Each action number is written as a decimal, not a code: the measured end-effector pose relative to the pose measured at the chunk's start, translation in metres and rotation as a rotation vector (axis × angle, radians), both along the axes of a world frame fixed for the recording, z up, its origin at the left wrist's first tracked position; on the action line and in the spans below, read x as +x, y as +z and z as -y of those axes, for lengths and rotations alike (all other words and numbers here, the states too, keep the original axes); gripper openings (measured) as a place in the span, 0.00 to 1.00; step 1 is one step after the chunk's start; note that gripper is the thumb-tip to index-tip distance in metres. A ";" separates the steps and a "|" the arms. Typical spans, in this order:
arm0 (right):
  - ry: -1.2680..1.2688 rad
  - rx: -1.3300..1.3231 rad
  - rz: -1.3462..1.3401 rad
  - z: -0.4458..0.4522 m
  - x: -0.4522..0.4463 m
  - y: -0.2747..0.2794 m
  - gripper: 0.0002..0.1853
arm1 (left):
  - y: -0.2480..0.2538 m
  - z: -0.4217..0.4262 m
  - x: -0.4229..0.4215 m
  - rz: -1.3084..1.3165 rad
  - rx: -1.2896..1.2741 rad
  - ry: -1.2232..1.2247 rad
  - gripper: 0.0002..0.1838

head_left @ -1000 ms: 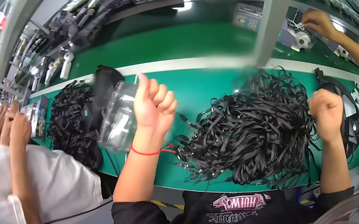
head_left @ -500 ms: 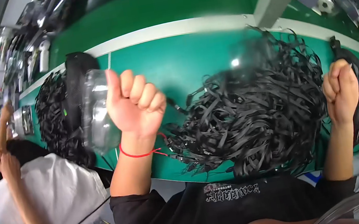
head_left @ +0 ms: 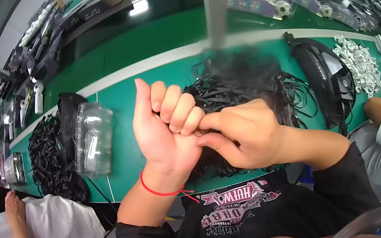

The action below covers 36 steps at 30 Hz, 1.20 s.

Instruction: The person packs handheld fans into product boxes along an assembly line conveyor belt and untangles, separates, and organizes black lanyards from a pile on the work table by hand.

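My left hand (head_left: 164,128), with a red cord on its wrist, is raised over the table with fingers curled into the palm and thumb up. My right hand (head_left: 251,131) meets it at the little-finger side, thumb and forefinger pinched together. Whatever lies in either grip is hidden or too small to make out. Behind and below both hands is a large tangled heap of black straps (head_left: 225,87), partly covered by them and blurred at its top.
To the left are a clear plastic tray (head_left: 95,141), a black case (head_left: 67,115) and another black strap pile (head_left: 46,154). On the right lie a black bag (head_left: 323,77) and a heap of white pieces (head_left: 358,64). A metal post (head_left: 217,2) rises behind. People sit on both sides.
My right hand has come from the far right, where it was a fist, to meet my left hand. My left fingers remain curled. The camera view has shifted, showing more of the shelves behind.
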State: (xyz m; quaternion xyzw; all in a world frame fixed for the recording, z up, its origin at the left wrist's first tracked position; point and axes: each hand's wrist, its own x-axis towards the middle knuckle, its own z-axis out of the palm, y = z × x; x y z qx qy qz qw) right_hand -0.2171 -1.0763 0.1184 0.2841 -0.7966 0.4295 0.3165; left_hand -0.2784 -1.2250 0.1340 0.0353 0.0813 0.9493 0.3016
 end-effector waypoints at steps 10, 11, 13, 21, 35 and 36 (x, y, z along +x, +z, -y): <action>-0.195 -0.001 -0.060 0.003 -0.012 -0.004 0.06 | -0.004 -0.015 0.010 0.064 -0.073 0.181 0.25; -0.233 -0.008 -0.061 0.000 -0.014 -0.003 0.06 | -0.009 -0.012 0.008 0.088 -0.065 0.214 0.25; -0.222 0.164 0.067 -0.004 -0.019 0.000 0.09 | -0.021 -0.002 0.004 0.052 -0.054 0.133 0.25; 0.068 0.127 0.261 -0.068 -0.002 0.014 0.21 | -0.023 0.053 -0.031 -0.256 -0.140 -0.005 0.27; 0.420 -1.772 0.628 -0.214 -0.044 -0.050 0.20 | -0.085 0.084 -0.084 -0.259 -0.279 0.076 0.23; 0.463 -1.770 0.653 -0.213 -0.045 -0.052 0.20 | -0.084 0.085 -0.082 -0.208 -0.318 0.118 0.23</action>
